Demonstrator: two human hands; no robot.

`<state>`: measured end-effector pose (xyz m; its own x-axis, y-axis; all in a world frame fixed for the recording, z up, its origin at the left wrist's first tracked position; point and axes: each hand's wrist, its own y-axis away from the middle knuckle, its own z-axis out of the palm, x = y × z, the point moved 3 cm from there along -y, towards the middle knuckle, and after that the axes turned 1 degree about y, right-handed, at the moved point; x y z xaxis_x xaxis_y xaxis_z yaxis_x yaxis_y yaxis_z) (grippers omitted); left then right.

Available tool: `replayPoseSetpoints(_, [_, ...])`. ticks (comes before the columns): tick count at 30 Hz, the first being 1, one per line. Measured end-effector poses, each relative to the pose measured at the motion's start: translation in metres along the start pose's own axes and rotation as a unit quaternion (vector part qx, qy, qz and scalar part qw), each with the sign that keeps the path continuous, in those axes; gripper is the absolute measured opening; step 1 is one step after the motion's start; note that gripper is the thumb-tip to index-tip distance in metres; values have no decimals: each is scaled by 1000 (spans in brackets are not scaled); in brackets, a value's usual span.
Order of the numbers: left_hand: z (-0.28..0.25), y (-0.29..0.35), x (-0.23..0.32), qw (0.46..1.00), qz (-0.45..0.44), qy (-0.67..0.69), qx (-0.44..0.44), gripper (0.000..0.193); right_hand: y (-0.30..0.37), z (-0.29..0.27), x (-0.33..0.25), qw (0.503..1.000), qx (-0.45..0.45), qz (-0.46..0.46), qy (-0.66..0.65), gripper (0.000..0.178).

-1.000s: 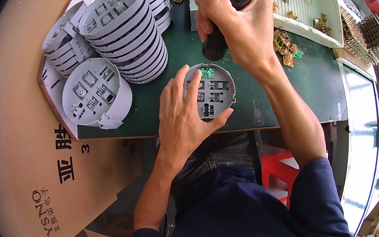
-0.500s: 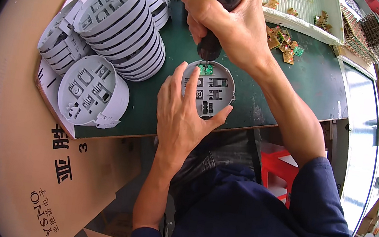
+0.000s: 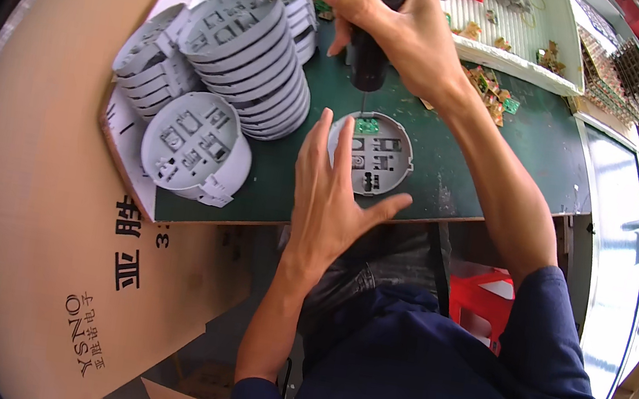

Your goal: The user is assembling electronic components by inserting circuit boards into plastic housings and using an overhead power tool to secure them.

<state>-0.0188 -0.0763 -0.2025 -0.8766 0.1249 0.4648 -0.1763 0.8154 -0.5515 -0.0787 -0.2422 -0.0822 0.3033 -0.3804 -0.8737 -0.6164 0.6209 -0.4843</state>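
A round grey plastic housing lies open side up on the green table, with a small green circuit board at its far edge. My right hand is wrapped round a black electric screwdriver, held upright; its thin bit points down near the board, the body raised above it. Over the housing's left side spreads my left hand, fingers stretched and thumb out to the right, gripping nothing. Whether its fingertips touch the rim I cannot tell.
Stacks of similar grey housings stand at the left, beside a raised cardboard edge. Loose small circuit boards lie at the back right, before a white foam tray. A red stool is below the table's near edge.
The screwdriver has risen from the circuit board. My left hand has loosened from the housing, its thumb now away from the rim. The whole view has shifted slightly.
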Motion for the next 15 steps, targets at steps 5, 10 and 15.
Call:
replayPoseSetpoints(5, [-97,1,6,992,50,-49,104,49,8,-13,-8,997,61,-6,39,43])
replayPoseSetpoints(10, [-171,-26,-33,984,-116,-133,37,68,58,-29,22,964,21,40,262,88])
replayPoseSetpoints(15, [-175,-50,-48,957,-207,-98,-179,79,137,18,22,835,-141,-6,532,102])
